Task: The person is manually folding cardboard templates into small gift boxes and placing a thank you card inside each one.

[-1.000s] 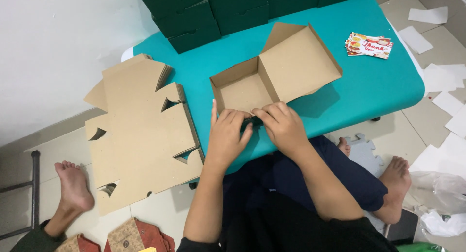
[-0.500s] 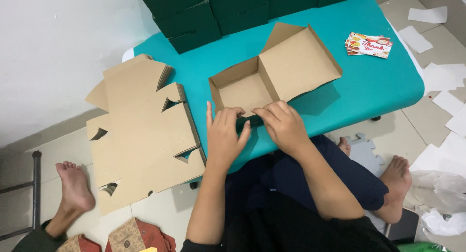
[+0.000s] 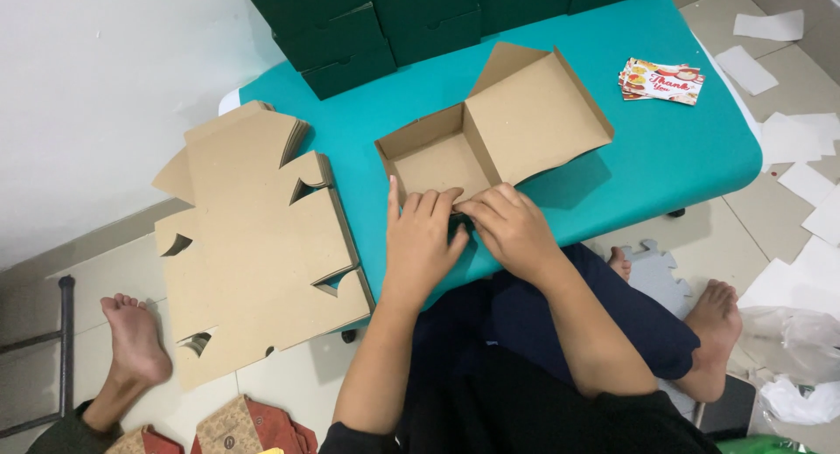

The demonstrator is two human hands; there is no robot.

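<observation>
while both hands press the box's near wall, left hand (image 3: 420, 244) and right hand (image 3: 512, 231) with fingers closed on the box (image 3: 437, 161), keep it flat on the counter (image 3: 647, 157).

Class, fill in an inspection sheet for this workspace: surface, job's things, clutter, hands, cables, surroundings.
Surface: teal table.
Job's things: brown cardboard box, lid open; stack of flat cardboard blanks hanging over the table's left edge.
Clutter: printed cards; dark green boxes stacked at the back.
Hands: left hand and right hand both press the box's near wall.
Cables: nothing seen.
Surroundings: paper scraps on the tiled floor; another person's foot.
</observation>
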